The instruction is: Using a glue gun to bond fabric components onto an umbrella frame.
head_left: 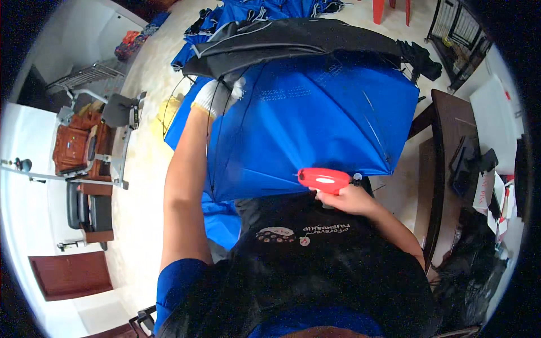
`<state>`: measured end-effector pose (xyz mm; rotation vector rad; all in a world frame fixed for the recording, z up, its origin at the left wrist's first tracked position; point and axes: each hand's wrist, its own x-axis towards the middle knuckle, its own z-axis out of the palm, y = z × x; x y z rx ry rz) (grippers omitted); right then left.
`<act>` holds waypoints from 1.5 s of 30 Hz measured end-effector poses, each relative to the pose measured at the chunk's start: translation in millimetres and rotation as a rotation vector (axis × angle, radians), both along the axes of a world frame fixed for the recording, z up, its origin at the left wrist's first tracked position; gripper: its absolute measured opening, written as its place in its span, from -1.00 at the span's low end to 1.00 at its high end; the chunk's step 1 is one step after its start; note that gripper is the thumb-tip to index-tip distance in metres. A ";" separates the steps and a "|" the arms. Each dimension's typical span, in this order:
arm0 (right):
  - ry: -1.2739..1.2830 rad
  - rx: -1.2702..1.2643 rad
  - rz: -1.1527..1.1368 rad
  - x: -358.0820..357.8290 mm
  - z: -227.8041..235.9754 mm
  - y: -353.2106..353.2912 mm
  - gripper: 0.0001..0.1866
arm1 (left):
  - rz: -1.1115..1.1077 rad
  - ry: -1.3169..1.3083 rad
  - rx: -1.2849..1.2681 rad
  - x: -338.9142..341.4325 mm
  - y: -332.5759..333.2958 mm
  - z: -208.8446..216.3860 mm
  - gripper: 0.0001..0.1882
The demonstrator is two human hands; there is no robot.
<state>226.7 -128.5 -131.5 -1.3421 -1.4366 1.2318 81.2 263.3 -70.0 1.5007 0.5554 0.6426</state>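
Note:
An umbrella canopy (315,112), blue with thin dark ribs, spreads across my front, with a folded black panel (293,42) along its far side. My left hand (217,97), in a white knit glove, is closed on the umbrella at its far left, where ribs meet the black fabric. The exact grip is partly hidden. My bare right hand (349,200) grips a red gun-shaped hand tool (325,180) by its handle. A thin needle-like tip sticks out of the tool's left end, over the near edge of the blue fabric. Whether the tip touches the cloth, I cannot tell.
More blue umbrellas (248,10) lie heaped on the floor beyond. A dark wooden table (453,129) stands to the right, with a black metal cage (459,34) farther back. Exercise equipment (115,112) and a carved wooden chair (73,147) are at the left. A red stool (378,10) shows at the top.

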 end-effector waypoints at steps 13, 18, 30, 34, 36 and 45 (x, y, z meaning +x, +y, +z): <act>0.775 -0.254 -0.262 55.4 51.9 190.2 -0.64 | 0.209 0.342 -0.247 6.4 -52.3 8.4 -0.86; 0.931 -0.221 -0.335 78.9 -33.1 269.9 -0.68 | 0.260 0.430 -0.213 27.3 -80.6 -6.1 -0.84; 0.737 -0.085 -0.526 0.3 -4.1 219.8 -0.70 | 0.359 0.474 -0.197 9.6 -115.6 -6.4 -0.85; 0.589 -0.018 -0.624 -9.4 -18.2 227.4 -0.69 | 0.376 0.466 -0.218 9.0 -114.2 -8.9 -0.85; 0.521 -0.005 -0.646 -10.7 -26.6 229.4 -0.68 | 0.366 0.475 -0.219 8.6 -113.8 -10.8 -0.85; 0.636 -0.072 -0.527 -7.9 -9.1 217.0 -0.66 | 0.376 0.493 -0.224 3.8 -120.2 -4.8 -0.85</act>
